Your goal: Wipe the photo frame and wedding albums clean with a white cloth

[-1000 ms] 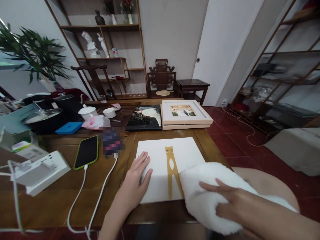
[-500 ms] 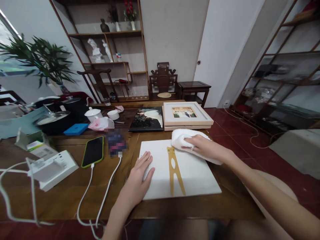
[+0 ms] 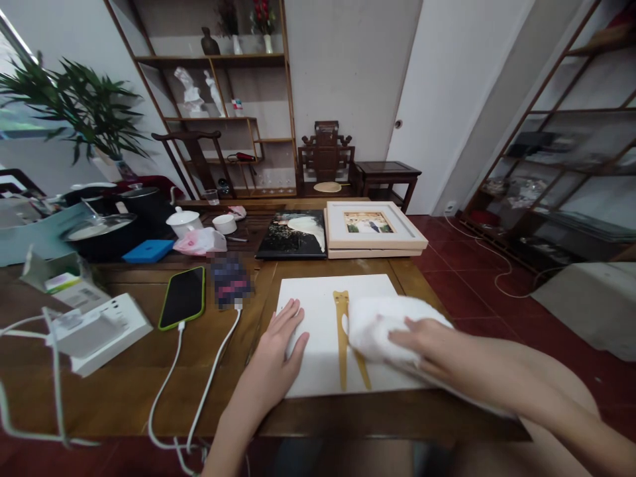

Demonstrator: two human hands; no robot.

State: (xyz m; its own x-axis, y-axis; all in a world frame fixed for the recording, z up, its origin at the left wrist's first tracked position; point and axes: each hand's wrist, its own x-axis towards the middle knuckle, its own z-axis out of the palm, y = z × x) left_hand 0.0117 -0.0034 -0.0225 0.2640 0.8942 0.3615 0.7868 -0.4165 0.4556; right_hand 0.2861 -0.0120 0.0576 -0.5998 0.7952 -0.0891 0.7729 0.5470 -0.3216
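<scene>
A white board [image 3: 318, 358] lies flat on the wooden table in front of me. Fixed to its middle, or lying there, is a gold A-shaped piece [image 3: 342, 331] with a narrow top and two legs. My left hand [image 3: 275, 354] rests flat on the board's left edge, fingers stretched out. In my right hand [image 3: 427, 344] is a white towel [image 3: 372, 324], bunched and pressed on the right part of the board. It covers part of the gold piece's right leg. The right hand is blurred by motion.
Behind the board lie a light wooden picture frame [image 3: 375, 245] and a dark photo panel [image 3: 293, 235]. A phone [image 3: 183, 298] with a green case, white cables and a white power strip [image 3: 109, 331] occupy the left. Pots [image 3: 104, 232] and a blue box [image 3: 148, 251] stand farther back.
My right hand has moved the towel from the board's far right corner toward me, down its right side. My left hand stays in place on the board.
</scene>
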